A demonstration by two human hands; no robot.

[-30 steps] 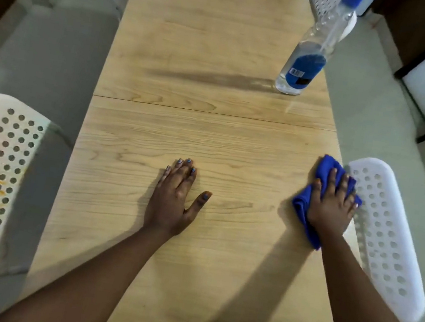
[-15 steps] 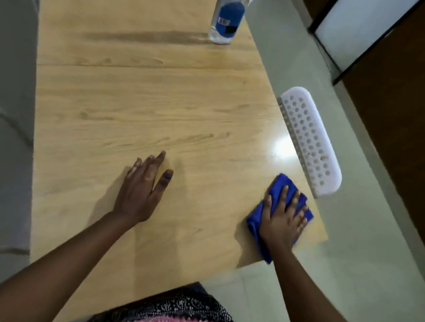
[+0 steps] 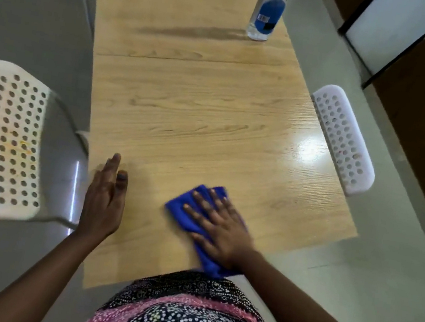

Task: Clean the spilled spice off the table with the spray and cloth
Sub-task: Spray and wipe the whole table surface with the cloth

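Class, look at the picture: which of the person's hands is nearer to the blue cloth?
Right. The right hand presses flat on the blue cloth; the left hand rests on the table apart from it, near the left edge.

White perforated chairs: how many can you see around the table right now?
2 for certain: one chair left of the table, one chair at its right edge. White bits at the top corners may be more.

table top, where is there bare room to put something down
Bare wood runs from the blue cloth under the right hand up to the clear blue-labelled spray bottle, and right towards the white perforated chair. The near edge by both hands is crowded.
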